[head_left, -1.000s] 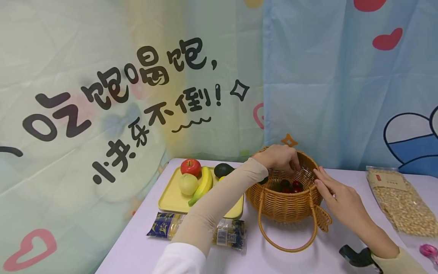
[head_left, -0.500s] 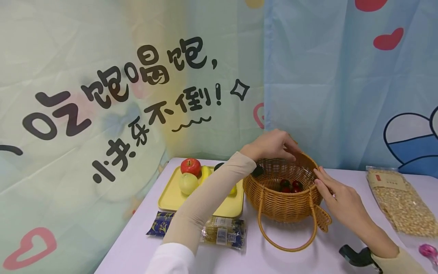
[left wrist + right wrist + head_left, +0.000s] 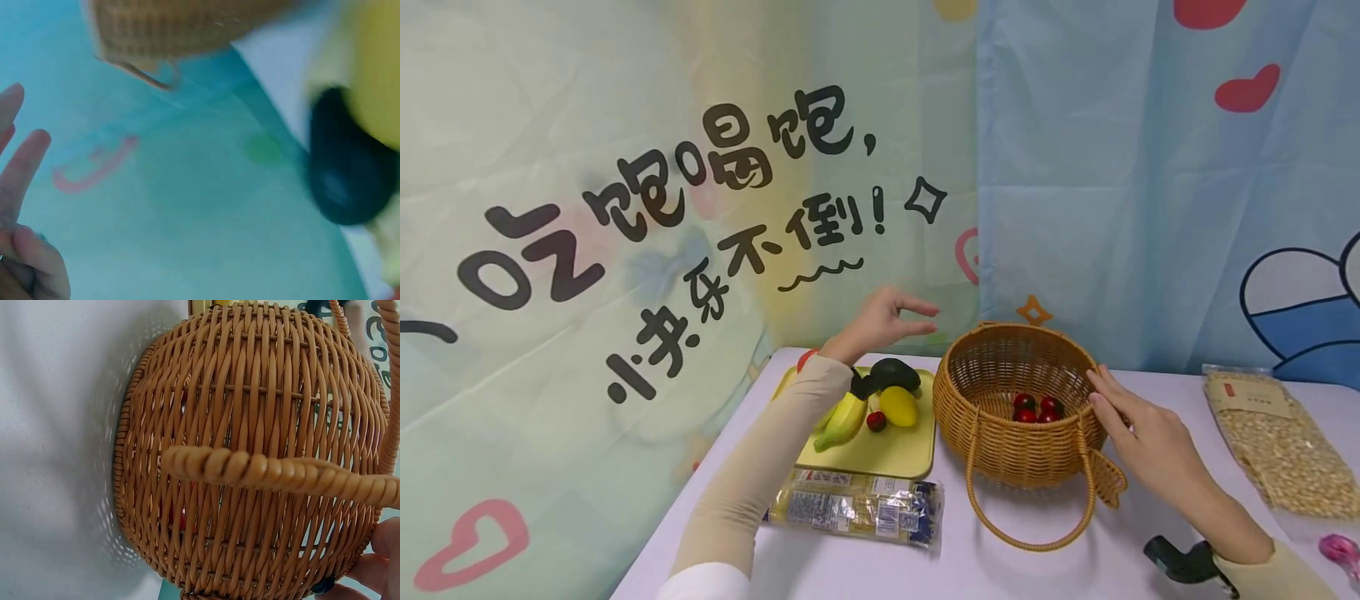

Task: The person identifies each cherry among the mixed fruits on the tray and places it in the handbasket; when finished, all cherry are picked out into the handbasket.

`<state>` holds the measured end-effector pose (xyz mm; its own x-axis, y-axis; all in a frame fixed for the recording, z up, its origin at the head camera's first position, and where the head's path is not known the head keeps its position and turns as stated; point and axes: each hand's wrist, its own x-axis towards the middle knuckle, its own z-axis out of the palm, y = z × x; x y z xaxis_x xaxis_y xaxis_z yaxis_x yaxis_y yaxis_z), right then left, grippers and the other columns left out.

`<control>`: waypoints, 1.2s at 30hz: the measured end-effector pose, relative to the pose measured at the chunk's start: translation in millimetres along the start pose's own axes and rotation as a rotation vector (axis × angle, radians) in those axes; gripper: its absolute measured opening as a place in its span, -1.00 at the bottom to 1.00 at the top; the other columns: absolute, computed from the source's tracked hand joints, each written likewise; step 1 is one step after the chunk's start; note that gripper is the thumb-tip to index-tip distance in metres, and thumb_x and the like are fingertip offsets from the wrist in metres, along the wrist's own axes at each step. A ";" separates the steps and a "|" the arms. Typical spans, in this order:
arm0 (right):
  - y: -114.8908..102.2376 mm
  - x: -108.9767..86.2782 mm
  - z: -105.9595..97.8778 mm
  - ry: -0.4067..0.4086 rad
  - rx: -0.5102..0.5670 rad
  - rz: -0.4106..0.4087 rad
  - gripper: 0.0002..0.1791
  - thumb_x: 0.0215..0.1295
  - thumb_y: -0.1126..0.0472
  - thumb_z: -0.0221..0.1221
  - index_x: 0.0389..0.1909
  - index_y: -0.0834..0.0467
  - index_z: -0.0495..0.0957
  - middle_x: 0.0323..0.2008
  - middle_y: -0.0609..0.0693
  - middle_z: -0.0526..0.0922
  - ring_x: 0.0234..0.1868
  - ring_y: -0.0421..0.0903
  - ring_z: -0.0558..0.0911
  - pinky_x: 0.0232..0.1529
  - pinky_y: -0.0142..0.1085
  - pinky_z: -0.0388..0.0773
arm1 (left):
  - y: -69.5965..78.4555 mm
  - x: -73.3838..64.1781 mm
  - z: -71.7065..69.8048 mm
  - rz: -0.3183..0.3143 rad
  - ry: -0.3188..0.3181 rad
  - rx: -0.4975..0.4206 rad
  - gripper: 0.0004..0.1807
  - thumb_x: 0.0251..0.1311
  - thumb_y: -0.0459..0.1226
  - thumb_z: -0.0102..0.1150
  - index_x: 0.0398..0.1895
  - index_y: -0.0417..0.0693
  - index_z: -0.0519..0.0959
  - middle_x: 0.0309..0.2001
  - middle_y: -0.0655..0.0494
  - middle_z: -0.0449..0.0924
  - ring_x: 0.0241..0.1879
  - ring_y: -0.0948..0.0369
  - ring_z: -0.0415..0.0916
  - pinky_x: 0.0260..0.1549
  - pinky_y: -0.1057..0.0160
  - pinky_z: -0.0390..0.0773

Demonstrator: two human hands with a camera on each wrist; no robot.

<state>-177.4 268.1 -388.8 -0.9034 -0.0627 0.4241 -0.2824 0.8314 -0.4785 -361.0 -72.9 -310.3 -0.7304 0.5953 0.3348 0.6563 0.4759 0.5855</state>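
Observation:
My left hand [image 3: 883, 321] is raised above the far side of the yellow tray [image 3: 865, 462], its thumb and fingers spread apart with nothing between them. On the tray lie a banana [image 3: 842, 423], a lemon [image 3: 899, 406], an avocado [image 3: 897, 376] and a red cherry [image 3: 876, 421]. Part of a red apple [image 3: 806, 358] shows behind my left forearm. My right hand [image 3: 1157, 433] rests its fingertips against the right rim of a round wicker basket [image 3: 1022, 454]. Several dark red cherries [image 3: 1049, 407] sit on the basket floor.
The basket's handle [image 3: 1045, 548] hangs down in front of it. A clear packet of pasta [image 3: 850, 507] lies before the tray. A bag of pale grains [image 3: 1285, 450] and a pink wrapped item [image 3: 1339, 550] are at the right. Printed curtains stand behind the table.
My left hand has risen out of the basket and swung left over the tray, leaving cherries inside. My right hand stays at the basket rim.

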 end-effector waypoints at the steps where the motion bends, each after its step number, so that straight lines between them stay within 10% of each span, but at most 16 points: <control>1: -0.3 0.1 -0.2 -0.003 -0.001 0.000 -0.43 0.66 0.00 -0.09 0.51 0.23 0.31 0.46 0.37 0.31 0.16 0.51 0.55 -0.28 0.10 0.56 | -6.5 -8.8 -3.5 -0.025 -0.010 0.004 -0.72 0.23 -0.13 0.45 0.00 0.09 0.80 0.01 0.14 0.80 0.10 0.22 0.69 0.05 0.23 0.62; 10: -1.7 -0.7 -2.8 0.004 -0.003 -0.007 -0.44 0.66 0.03 -0.07 0.50 0.24 0.32 0.45 0.38 0.31 0.16 0.52 0.54 -0.34 -0.02 0.48 | -45.9 -78.7 -14.2 -0.161 -0.074 0.115 -0.66 0.22 -0.14 0.45 0.05 0.02 0.78 0.02 0.12 0.79 0.12 0.08 0.70 0.05 0.06 0.67; 13: -1.7 -1.1 -2.3 0.009 -0.001 -0.005 -0.45 0.65 0.04 -0.06 0.50 0.23 0.32 0.45 0.37 0.32 0.17 0.52 0.54 -0.31 0.02 0.53 | -51.4 -94.7 -13.6 -0.192 -0.094 0.163 -0.64 0.22 -0.10 0.45 0.06 0.06 0.77 0.01 0.15 0.80 -0.30 0.20 0.71 -0.38 0.26 0.56; 17: -2.6 -1.7 -1.5 0.015 0.006 -0.003 -0.45 0.65 0.04 -0.05 0.49 0.23 0.33 0.45 0.37 0.32 0.19 0.52 0.53 -0.17 0.23 0.57 | -55.9 -109.9 -11.9 -0.187 -0.130 0.250 -0.67 0.19 -0.12 0.47 0.03 0.10 0.79 -0.02 0.13 0.81 -0.65 0.33 0.14 -0.62 0.34 0.08; 27: -3.9 -2.5 -1.1 0.003 0.008 0.004 -0.44 0.66 0.02 -0.07 0.50 0.23 0.32 0.46 0.37 0.30 0.23 0.52 0.49 -0.02 0.38 0.50 | -63.8 -124.1 6.8 -0.102 -0.248 0.472 -0.72 0.17 -0.06 0.48 -0.04 0.21 0.81 -0.11 0.26 0.82 -0.27 0.22 0.67 -0.40 0.37 0.48; 36: -4.3 -2.1 -0.8 -0.002 0.004 0.024 -0.42 0.67 -0.02 -0.10 0.51 0.23 0.30 0.46 0.37 0.29 0.27 0.53 0.45 0.06 0.41 0.46 | -60.4 -121.0 23.0 -0.067 -0.257 0.548 -0.72 0.14 -0.09 0.51 -0.06 0.20 0.82 -0.12 0.29 0.82 -0.21 0.26 0.70 -0.33 0.34 0.59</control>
<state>-174.1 265.1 -387.0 -0.9104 -0.0439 0.4114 -0.2621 0.8306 -0.4913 -308.0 -158.8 -403.1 -0.7490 0.6576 0.0815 0.6625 0.7408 0.1107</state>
